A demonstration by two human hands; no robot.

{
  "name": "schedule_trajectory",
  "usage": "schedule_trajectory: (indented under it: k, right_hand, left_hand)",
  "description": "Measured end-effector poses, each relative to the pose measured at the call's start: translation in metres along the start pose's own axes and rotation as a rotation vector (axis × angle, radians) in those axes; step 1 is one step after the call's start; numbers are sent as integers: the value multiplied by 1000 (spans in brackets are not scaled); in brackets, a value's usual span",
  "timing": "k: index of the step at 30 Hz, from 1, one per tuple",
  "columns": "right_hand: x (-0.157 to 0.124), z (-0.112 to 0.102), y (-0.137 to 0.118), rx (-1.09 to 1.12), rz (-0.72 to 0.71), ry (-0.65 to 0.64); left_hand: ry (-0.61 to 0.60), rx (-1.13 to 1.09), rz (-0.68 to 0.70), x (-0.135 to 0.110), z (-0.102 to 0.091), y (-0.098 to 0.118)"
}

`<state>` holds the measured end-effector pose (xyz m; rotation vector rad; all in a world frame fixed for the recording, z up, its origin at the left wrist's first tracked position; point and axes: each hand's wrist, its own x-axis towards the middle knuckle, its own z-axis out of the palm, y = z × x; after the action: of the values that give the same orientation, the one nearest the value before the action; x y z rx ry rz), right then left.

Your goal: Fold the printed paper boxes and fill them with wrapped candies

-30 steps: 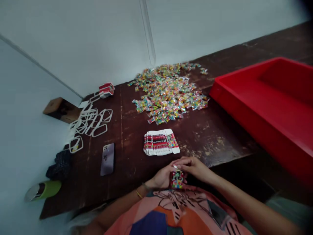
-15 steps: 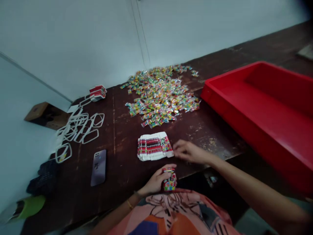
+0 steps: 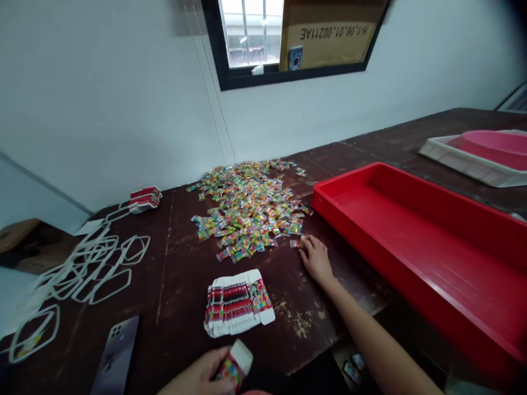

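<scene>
Carton [image 3: 230,376] in the left hand [image 3: 206,377], candy packet [image 3: 295,243] at the right hand [image 3: 319,262].
Head view: the left fingers grip the carton by the table's [image 3: 288,340] near edge, its white end up, contents hidden; it looks light, thin-walled and crushable, best held by its sides. The right fingers curl over the packet, just beside the candy pile [image 3: 251,211]; whether they have closed on it cannot be told. Its film is probably slippery, its crimped end the surer hold. Far right, a pale tray [image 3: 461,167] holds something pink [image 3: 489,140].
</scene>
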<state>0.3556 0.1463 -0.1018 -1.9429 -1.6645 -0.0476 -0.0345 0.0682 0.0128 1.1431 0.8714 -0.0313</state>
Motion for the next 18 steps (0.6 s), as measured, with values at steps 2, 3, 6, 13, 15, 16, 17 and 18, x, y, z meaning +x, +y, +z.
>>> schedule_trajectory:
  k: [2, 3, 6, 13, 15, 16, 17, 18]
  right_hand:
    - [-34, -4, -12, 6, -31, -14]
    - [-50, -7, -18, 26, -51, -33]
    - [-88, -21, -29, 164, -44, -79]
    - [-100, -65, -58, 722, 376, -47]
    - [-97, -79, -78, 877, 356, -188]
    - [-95, -85, -88, 909, 300, -266]
    - [-93, -90, -98, 886, 220, -315]
    - [-90, -93, -106, 822, 139, -329]
  left_hand:
    - [-5, -201, 85, 16, 9, 2]
    - [-26, -274, 120, 26, 15, 4]
    - [-133, -396, 132, 62, 38, 7]
    - [-48, -356, 73, 101, 62, 8]
    - [7, -316, 99, 99, 62, 10]
    - [30, -295, 114, 97, 62, 11]
    - [54, -274, 127, 95, 63, 12]
    - [81, -252, 139, 93, 64, 13]
